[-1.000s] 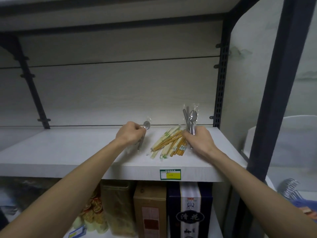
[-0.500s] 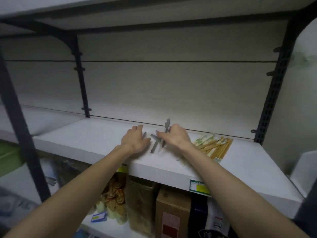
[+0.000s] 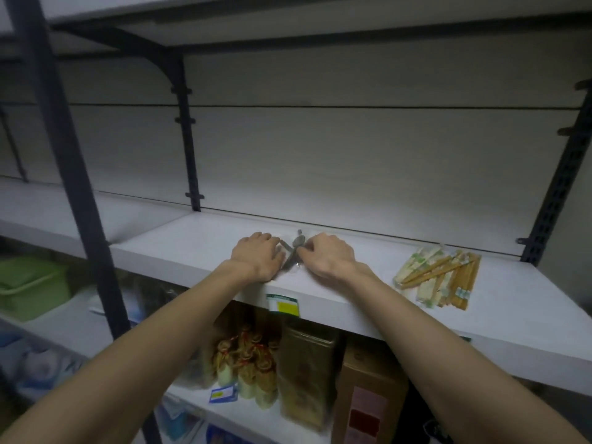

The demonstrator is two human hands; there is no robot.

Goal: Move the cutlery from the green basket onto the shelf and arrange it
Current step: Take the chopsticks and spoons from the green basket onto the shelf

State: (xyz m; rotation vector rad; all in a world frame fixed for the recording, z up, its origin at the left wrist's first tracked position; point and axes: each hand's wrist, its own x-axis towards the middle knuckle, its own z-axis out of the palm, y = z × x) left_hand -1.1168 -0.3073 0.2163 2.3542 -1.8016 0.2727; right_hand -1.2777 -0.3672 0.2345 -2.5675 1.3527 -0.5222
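Both hands on shelf [image 3: 192, 241], left hand [image 3: 258, 256] flat, right hand [image 3: 328, 256] gripping wrapped spoons [image 3: 293, 253]

Dim room; pale back panel [image 3: 352, 161], dark metal uprights [image 3: 189, 149], possibly boxed stock [image 3: 368, 402] below.

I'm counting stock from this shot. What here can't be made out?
- Head view: wrapped metal spoons, count unclear; both hands cover them.
- Right hand grip: curled fingers hide it.
- Green plastic basket: cut by left edge, contents unseen.
- Yellow shelf label: print too blurred.
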